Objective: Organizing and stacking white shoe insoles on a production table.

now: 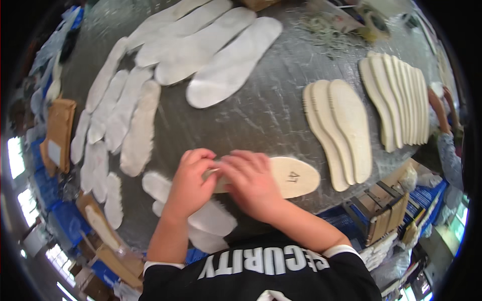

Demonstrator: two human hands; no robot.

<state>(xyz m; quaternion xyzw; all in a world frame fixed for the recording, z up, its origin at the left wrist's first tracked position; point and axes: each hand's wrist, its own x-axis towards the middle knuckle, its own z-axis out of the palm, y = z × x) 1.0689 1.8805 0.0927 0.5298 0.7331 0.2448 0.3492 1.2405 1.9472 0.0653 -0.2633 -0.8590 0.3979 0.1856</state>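
A cream shoe insole (297, 181) with dark marks on its wide end lies crosswise before me. My left hand (193, 183) is closed in a pinch at its left end, where a pale edge shows between thumb and fingers. Over the insole's middle rests my right hand (251, 184), fingers bent and pressed down on it, their tips meeting my left fingers. Both hands hide much of that left half. Below my wrists lie a few white insoles (213, 219), partly under my left forearm.
White insoles (233, 62) spread in overlapping rows along the table's far and left sides. Cream insoles (351, 130) lie fanned at right, beside a longer fanned row (396, 100). Rubber bands (329, 32) are heaped at the back. Another person's arm (442, 115) shows at far right.
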